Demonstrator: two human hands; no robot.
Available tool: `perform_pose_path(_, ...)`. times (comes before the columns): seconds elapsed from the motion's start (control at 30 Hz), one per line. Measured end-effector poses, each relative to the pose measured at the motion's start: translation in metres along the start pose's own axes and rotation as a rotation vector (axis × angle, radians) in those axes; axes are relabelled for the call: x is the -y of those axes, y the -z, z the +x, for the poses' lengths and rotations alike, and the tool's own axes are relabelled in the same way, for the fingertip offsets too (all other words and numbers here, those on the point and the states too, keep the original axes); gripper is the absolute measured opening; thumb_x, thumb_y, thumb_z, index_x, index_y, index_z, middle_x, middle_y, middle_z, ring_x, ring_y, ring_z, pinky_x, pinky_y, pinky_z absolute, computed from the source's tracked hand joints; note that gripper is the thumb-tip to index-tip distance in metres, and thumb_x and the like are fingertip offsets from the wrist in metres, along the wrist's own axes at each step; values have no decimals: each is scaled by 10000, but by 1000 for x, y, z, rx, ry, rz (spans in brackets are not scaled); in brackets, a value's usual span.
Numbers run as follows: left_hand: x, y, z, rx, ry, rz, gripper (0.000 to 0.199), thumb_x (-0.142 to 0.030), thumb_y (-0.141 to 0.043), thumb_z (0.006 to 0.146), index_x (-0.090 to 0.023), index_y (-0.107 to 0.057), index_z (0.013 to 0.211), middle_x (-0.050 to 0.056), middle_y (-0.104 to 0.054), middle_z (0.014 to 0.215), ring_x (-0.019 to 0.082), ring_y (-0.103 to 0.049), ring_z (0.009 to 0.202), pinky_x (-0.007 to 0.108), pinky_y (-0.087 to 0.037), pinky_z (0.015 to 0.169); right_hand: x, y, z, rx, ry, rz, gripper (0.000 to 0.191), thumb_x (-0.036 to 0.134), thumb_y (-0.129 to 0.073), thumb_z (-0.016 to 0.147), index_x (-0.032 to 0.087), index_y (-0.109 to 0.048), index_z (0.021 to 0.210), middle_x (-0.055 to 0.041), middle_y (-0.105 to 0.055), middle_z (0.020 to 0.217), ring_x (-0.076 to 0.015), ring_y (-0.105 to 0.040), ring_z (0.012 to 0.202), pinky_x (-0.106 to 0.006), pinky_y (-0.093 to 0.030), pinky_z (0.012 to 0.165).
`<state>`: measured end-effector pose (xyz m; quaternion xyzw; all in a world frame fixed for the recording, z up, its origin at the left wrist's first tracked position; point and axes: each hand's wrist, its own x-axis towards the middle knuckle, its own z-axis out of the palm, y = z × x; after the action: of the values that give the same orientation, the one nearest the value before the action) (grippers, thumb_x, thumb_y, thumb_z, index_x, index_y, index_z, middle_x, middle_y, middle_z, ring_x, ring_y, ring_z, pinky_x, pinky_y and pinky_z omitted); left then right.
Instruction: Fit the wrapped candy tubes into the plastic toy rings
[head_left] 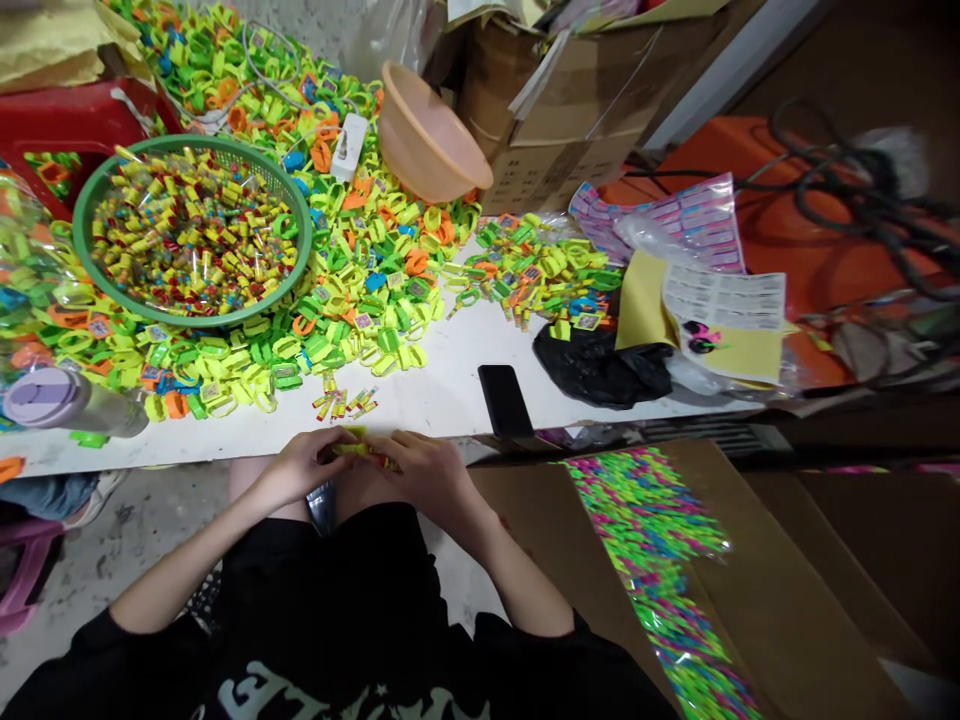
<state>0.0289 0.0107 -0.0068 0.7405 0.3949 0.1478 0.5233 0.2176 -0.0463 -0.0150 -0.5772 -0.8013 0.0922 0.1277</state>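
My left hand [304, 465] and my right hand [431, 472] meet just off the table's front edge, over my lap. My left fingers are closed on a yellow plastic toy watch [352, 436]. Closed beside it, my right fingers pinch a small clear tube with a yellow and red label [384, 461], partly hidden by the fingers. Just beyond my hands, several similar small tubes [345, 402] lie loose on the white table [442, 385]. A large heap of bright toy watches [375, 290] spreads behind them.
A green basket [304, 240] full of small tubes stands at left, near a lidded cup [56, 398]. Around the table's right half are a phone [505, 400], black plastic bag [600, 370] and peach bowl [435, 135]. Cardboard with colourful packed strips [652, 510] lies at lower right.
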Motion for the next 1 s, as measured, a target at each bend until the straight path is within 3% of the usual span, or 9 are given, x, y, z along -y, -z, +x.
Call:
perform_pose_path(0.37, 4, 1, 0, 2, 56, 50, 266, -371, -529, 802, -158, -639, 919, -3, -611, 743, 115, -461, 642, 217, -332, 572, -6, 4, 10, 75, -122, 282, 223, 323, -613, 859, 274, -683, 1065, 8, -730, 996, -151, -685, 881, -211, -484, 740)
perform_pose_path(0.57, 3, 1, 0, -1, 52, 37, 308, -397, -527, 821, -153, -649, 964, 20, -659, 820, 119, -491, 661, 217, -352, 577, -2, 6, 7, 35, -93, 228, 216, 308, -599, 873, 271, -680, 1070, 1, -734, 969, -135, -683, 838, -196, -468, 705)
perform_pose_path(1.0, 9, -11, 2, -75, 57, -98, 308, -421, -527, 802, -143, -614, 903, 6, -609, 725, 117, -464, 625, 216, -342, 556, 7, 10, 4, 23, -86, 58, 185, 293, -579, 885, 243, -684, 1029, -13, -723, 824, -133, -658, 713, -211, -379, 576)
